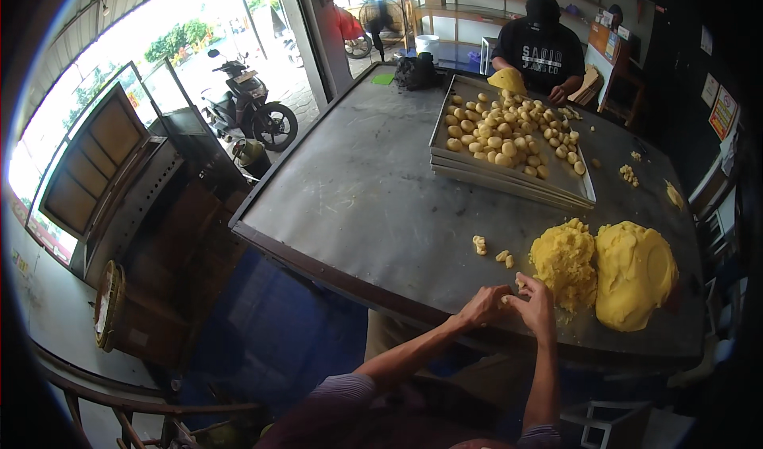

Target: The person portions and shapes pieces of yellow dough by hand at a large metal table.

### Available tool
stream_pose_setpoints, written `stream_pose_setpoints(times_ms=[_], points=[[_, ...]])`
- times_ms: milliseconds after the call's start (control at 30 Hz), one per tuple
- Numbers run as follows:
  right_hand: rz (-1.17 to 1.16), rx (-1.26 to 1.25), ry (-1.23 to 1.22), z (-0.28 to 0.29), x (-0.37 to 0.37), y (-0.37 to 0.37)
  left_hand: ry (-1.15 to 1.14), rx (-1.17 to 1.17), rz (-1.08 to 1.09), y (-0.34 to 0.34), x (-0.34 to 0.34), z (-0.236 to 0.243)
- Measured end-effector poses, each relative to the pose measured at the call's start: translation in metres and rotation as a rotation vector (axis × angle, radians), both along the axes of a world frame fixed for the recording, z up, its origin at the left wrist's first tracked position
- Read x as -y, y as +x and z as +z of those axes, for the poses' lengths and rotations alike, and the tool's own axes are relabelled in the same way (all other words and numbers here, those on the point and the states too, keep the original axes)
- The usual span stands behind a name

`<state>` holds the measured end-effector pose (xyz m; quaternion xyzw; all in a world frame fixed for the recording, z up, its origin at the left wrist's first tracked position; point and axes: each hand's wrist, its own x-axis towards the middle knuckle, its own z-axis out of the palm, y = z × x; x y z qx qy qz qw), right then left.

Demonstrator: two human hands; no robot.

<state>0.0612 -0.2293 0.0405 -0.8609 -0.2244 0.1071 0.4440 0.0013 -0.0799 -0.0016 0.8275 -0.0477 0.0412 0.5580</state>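
At the near edge of the metal table, my left hand and my right hand meet with bent fingers. A small piece of yellow dough shows at the fingers of my right hand. The fingers of my left hand are closed against it; how much dough lies between the hands is partly hidden. Just beyond them sit small dough lumps. To the right of my right hand stand a crumbly yellow mound and a smooth yellow dough mass, side by side.
Stacked metal trays hold many round dough balls. Behind them another person in dark clothes works with yellow dough. More dough bits lie at the right. A dark bundle rests at the table's far corner.
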Motion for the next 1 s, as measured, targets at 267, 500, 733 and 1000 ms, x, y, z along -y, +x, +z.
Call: stream_pose_setpoints(times_ms=[267,500,733,1000], points=[[-0.247,0.433,-0.261,0.006,0.032,-0.002,-0.053,0.007,0.094,0.002,0.001,0.002],[-0.321,0.33,-0.374,-0.036,0.096,0.032,-0.312,-0.144,0.014,0.01,-0.006,-0.013],[-0.359,0.333,-0.411,-0.046,0.103,0.029,-0.234,-0.087,-0.047,0.015,-0.013,-0.006],[-0.364,0.373,-0.193,-0.03,0.096,-0.017,0.476,0.318,0.02,0.008,-0.033,-0.008]])
